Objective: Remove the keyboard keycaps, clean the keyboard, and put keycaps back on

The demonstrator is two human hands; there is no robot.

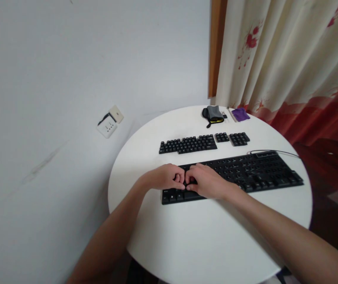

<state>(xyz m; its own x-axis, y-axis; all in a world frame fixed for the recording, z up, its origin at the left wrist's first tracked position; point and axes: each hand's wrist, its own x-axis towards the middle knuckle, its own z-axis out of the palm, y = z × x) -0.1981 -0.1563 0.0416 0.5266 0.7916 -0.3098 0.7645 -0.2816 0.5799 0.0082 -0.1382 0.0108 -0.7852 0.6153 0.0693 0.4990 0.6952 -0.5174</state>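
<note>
A black keyboard (271,171) lies across the round white table, many of its key positions bare. Over its left part, my left hand (169,176) is curled, thumb and forefinger pinched together. My right hand (206,180) meets it from the right with bent fingers. Between the two sets of fingertips is a small black keycap, mostly hidden, and I cannot tell if it is seated or loose. Behind the keyboard, loose keycaps (189,144) sit in rows, with a small block of keycaps (222,137) and a number-pad block (239,139) to their right.
The round table (169,244) stands against a white wall with a socket (107,126). At its far edge lie a grey and black pouch (215,113) and a purple cloth (241,114). A cable (275,151) runs off right. Curtains (275,59) hang behind.
</note>
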